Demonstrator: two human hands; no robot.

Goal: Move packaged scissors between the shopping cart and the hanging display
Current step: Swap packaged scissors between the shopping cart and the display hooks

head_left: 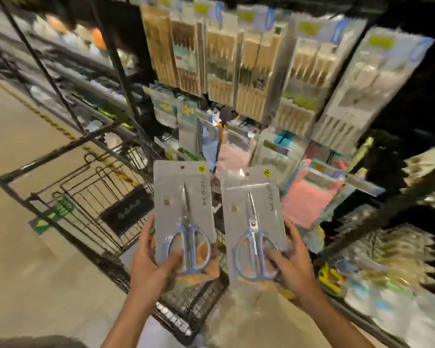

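From the head view, a store aisle with a pale concrete floor (23,247) runs to the left of a black wire shopping cart (91,204), and to the right of the cart stands a hanging display (249,71) crowded with blurred packaged goods. Above the cart's near end, both forearms reach forward. The left hand (153,259) grips the lower edge of the left scissors pack (183,217), thumb across the front over the blue handles. The right hand (290,259) grips the lower edge of the right scissors pack (253,227) in the same manner. There are two packs, one per hand, held upright side by side just apart, each a grey card with one pair of blue-handled scissors and a yellow sticker at its top right corner.
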